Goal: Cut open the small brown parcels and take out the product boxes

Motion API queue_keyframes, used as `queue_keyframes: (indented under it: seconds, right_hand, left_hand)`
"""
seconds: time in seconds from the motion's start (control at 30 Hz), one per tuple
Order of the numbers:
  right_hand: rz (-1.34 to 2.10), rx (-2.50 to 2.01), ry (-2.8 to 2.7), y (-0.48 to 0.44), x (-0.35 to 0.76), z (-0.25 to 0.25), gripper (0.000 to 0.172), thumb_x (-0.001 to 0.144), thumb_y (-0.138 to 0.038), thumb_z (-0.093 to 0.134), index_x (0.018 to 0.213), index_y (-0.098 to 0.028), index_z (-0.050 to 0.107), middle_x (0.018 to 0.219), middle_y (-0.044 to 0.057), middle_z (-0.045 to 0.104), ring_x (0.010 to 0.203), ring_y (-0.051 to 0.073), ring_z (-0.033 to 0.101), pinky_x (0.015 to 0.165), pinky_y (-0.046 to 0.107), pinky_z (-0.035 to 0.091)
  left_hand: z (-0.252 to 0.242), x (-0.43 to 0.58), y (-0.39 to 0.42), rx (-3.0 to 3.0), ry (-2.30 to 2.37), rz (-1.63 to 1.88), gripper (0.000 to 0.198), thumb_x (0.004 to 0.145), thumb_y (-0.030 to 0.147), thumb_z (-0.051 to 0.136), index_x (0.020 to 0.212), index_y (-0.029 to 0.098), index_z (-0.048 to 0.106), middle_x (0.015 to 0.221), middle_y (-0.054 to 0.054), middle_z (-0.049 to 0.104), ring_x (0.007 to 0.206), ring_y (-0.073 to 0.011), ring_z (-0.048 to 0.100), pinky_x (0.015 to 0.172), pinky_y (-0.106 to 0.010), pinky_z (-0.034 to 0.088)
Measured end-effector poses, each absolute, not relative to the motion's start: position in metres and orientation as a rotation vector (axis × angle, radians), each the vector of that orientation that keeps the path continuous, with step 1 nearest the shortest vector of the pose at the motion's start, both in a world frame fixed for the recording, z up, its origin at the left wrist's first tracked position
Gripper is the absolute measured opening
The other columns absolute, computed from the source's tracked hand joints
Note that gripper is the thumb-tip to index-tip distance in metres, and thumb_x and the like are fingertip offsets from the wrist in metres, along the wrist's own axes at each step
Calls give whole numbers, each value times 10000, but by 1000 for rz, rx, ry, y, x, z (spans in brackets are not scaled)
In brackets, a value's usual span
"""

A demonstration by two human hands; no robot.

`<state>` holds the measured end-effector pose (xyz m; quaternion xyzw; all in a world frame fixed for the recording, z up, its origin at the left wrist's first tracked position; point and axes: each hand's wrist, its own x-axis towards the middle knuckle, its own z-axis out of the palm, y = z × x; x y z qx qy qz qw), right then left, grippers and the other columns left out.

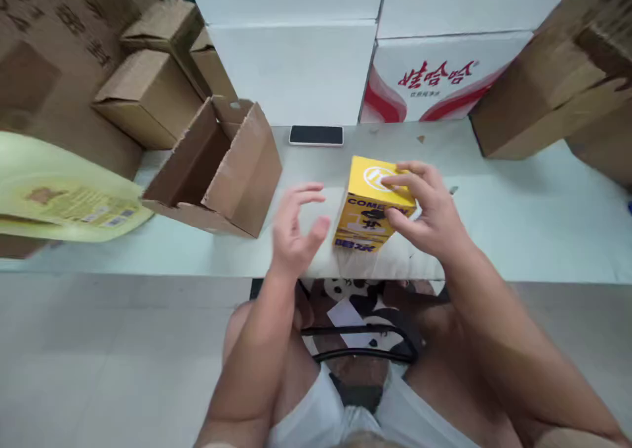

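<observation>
A yellow box (368,214) with dark printing and a white round logo on its top stands upright on the table. My right hand (427,204) is at its upper right edge, fingers over the top and thumb on the front side. To the left of the box, my left hand (299,231) is held apart from it, fingers and thumb spread with nothing between them. Further left, an open brown cardboard box (247,178) stands with its top flaps up; its inside looks dark.
A phone (316,135) lies at the back near white cartons (291,73). At left are a large pale-yellow bottle (74,191) and closed brown boxes (148,93). More brown cartons (538,99) stand at right. The table's front edge (148,273) runs before my knees.
</observation>
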<state>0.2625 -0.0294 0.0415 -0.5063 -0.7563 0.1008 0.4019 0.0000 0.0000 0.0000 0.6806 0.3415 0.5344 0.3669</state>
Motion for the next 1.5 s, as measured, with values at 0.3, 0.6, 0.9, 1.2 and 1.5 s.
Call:
queue_keyframes:
  seconds: [0.3, 0.6, 0.9, 1.2, 1.5]
  right_hand:
    - [1090, -1278, -1367, -31, 264, -29, 920, 783, -648, 775, 1514, -342, 308, 1548, 152, 474, 1336, 351, 601, 1059, 557, 565]
    - [1288, -1098, -1201, -17, 251, 3, 965, 664, -648, 870, 1435, -288, 414, 1368, 126, 685, 1265, 340, 673, 1129, 560, 520]
    - [958, -880, -1473, 37, 264, 171, 985, 628, -590, 916, 1443, -352, 415, 1339, 28, 702, 1326, 278, 620, 1118, 486, 515]
    - [1277, -946, -1390, 84, 263, 207, 833, 669, -158, 865, 1367, -375, 464, 1161, -49, 746, 1243, 225, 659, 1102, 489, 538]
    - [1333, -881, -1143, 33, 274, 127, 687, 640, -328, 901, 1228, -370, 549, 1364, -9, 688, 1312, 252, 636, 1121, 480, 542]
  left_hand:
    - [-59, 54, 19, 1457, 794, 985, 1037, 717, 676, 827, 1557, 319, 334, 1427, -133, 595, 1254, -317, 642, 1033, -470, 546]
    - [-17, 70, 45, 1387, 885, 1115, 951, 721, 782, 753, 1433, 230, 446, 1227, -145, 712, 1146, -314, 706, 912, -410, 584]
    - [173, 73, 102, 1661, 698, 1246, 823, 836, 574, 798, 1502, 374, 356, 1280, -32, 705, 1285, -277, 637, 1085, -467, 518]
    - [221, 63, 111, 1319, 834, 1024, 730, 863, 183, 780, 1434, 330, 349, 1344, 4, 659, 1347, -245, 607, 1084, -413, 479]
    - [154, 84, 106, 1454, 830, 822, 777, 794, 453, 856, 1410, 302, 408, 1204, -20, 710, 1184, -256, 675, 1047, -475, 494]
